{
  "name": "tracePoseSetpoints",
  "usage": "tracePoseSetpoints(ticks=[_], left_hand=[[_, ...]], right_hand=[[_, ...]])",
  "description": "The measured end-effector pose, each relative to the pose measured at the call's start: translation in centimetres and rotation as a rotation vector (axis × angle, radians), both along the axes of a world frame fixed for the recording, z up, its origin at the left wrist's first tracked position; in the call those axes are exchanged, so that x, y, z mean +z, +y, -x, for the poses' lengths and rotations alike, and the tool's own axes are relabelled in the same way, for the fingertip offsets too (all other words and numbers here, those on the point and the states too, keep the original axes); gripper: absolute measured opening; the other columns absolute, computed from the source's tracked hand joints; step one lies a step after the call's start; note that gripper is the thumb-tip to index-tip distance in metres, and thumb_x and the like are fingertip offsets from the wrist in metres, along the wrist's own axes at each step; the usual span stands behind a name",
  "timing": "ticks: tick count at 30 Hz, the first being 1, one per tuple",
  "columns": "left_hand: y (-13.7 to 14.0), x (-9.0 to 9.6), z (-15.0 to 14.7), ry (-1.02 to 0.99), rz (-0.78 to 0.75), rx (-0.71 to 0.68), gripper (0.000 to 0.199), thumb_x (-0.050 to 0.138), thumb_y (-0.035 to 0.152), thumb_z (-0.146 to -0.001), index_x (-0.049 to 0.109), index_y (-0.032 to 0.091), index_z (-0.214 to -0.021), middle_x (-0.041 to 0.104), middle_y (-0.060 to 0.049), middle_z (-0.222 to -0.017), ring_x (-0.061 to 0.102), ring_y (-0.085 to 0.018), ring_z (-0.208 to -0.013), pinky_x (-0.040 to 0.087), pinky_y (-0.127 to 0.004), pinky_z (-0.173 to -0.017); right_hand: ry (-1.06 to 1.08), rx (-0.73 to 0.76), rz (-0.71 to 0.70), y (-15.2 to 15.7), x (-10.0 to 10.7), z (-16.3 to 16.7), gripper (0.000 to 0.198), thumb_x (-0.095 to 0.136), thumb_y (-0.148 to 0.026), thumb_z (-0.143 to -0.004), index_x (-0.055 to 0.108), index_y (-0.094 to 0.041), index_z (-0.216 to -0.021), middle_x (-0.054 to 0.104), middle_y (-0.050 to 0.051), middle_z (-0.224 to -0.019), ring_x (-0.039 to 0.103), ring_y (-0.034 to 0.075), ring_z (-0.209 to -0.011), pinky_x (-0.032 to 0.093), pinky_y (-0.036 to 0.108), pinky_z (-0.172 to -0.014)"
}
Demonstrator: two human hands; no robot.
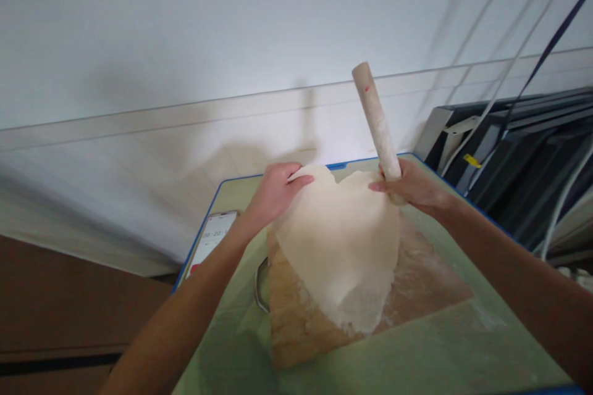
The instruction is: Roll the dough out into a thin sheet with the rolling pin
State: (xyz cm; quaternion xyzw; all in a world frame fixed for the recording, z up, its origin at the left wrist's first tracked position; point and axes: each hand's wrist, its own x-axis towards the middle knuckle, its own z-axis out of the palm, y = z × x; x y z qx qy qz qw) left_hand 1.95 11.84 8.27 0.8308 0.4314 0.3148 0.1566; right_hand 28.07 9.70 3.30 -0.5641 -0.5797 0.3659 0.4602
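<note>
A thin, pale sheet of dough (343, 228) hangs between my hands above a floured wooden board (296, 333), its ragged lower end at the board. My left hand (280, 191) pinches the upper left edge between thumb and fingers. With my right hand (410, 185) I grip a wooden rolling pin (376, 117), which points up and slightly left. The right thumb also lies on the dough's upper right edge. A notch dips in the top edge between the hands. The dough covers much of the board's middle.
The board lies on a pale green table (241, 345) with blue edging. A phone (215, 234) showing a timer lies at the left, partly behind my forearm. A metal handle (262, 287) sticks out beside the board. Behind is a white wall; dark panels (523, 160) and cables stand at right.
</note>
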Motion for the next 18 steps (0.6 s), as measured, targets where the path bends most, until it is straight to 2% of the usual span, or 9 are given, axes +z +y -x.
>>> tracePoseSetpoints(ticks=[3,7,10,11,13,15,16,18], left_hand=[[-0.4,2.8,-0.2,-0.003,-0.085,0.0,0.037,0.056,0.033,-0.08,0.042,0.016,-0.05,0.035,0.007,-0.052,0.034,-0.007,-0.051,0.025,-0.02,-0.05],[-1.0,6.8,0.1,-0.013,-0.315,0.122,0.037,0.055,0.035,-0.083,0.045,0.015,-0.053,0.033,0.007,-0.053,0.04,-0.006,-0.054,0.028,-0.019,-0.055],[-2.6,8.1,0.7,-0.004,-0.45,0.178,0.032,0.05,0.038,-0.087,0.056,0.015,-0.065,0.044,0.006,-0.057,0.051,-0.009,-0.063,0.036,-0.02,-0.062],[-3.7,7.8,0.9,0.028,-0.468,0.179,0.031,0.048,0.038,-0.089,0.06,0.016,-0.071,0.05,0.005,-0.06,0.054,-0.01,-0.065,0.038,-0.021,-0.064],[-6.5,5.9,1.1,0.152,-0.463,0.123,0.03,0.041,0.037,-0.092,0.064,0.02,-0.085,0.063,0.002,-0.07,0.06,-0.013,-0.069,0.043,-0.024,-0.066],[-9.8,2.5,1.4,0.346,-0.403,-0.094,0.036,0.031,0.032,-0.095,0.066,0.023,-0.091,0.07,-0.002,-0.079,0.066,-0.017,-0.073,0.049,-0.027,-0.065],[-11.4,0.6,1.5,0.453,-0.335,-0.224,0.037,0.029,0.027,-0.096,0.066,0.022,-0.097,0.072,-0.006,-0.09,0.068,-0.02,-0.082,0.051,-0.029,-0.067],[-13.9,-2.8,1.8,0.596,-0.301,-0.453,0.033,0.033,0.025,-0.096,0.062,0.015,-0.11,0.07,-0.015,-0.102,0.067,-0.026,-0.093,0.055,-0.033,-0.065]], right_hand=[[0.053,-0.018,-0.078,-0.5,2.6,0.3,0.045,0.082,-0.037,-0.047,0.045,-0.02,-0.066,0.043,-0.007,-0.057,0.037,0.006,-0.049,0.03,0.023,-0.043],[0.119,-0.103,-0.236,-0.8,6.3,1.0,0.042,0.082,-0.031,-0.047,0.048,-0.02,-0.07,0.043,-0.009,-0.057,0.038,0.005,-0.048,0.029,0.021,-0.042],[0.173,-0.165,-0.339,-1.5,8.1,1.2,0.041,0.082,-0.028,-0.047,0.049,-0.019,-0.07,0.044,-0.01,-0.057,0.039,0.003,-0.049,0.029,0.02,-0.044],[0.177,-0.171,-0.357,-1.9,8.1,1.0,0.041,0.082,-0.028,-0.048,0.048,-0.019,-0.07,0.044,-0.01,-0.057,0.039,0.003,-0.048,0.029,0.02,-0.044],[0.144,-0.128,-0.347,-3.0,7.2,0.2,0.039,0.082,-0.028,-0.05,0.048,-0.02,-0.069,0.044,-0.01,-0.057,0.039,0.004,-0.047,0.029,0.02,-0.043],[0.071,-0.008,-0.256,-4.4,5.0,-1.4,0.036,0.081,-0.03,-0.053,0.049,-0.022,-0.067,0.051,-0.007,-0.059,0.046,0.007,-0.05,0.033,0.022,-0.043],[0.023,0.081,-0.157,-5.2,3.7,-2.5,0.033,0.08,-0.031,-0.056,0.05,-0.023,-0.065,0.061,-0.001,-0.069,0.055,0.013,-0.06,0.04,0.025,-0.049],[-0.078,0.158,0.007,-6.6,0.9,-4.7,0.027,0.078,-0.035,-0.057,0.054,-0.024,-0.06,0.069,0.007,-0.079,0.063,0.022,-0.075,0.05,0.033,-0.059]])
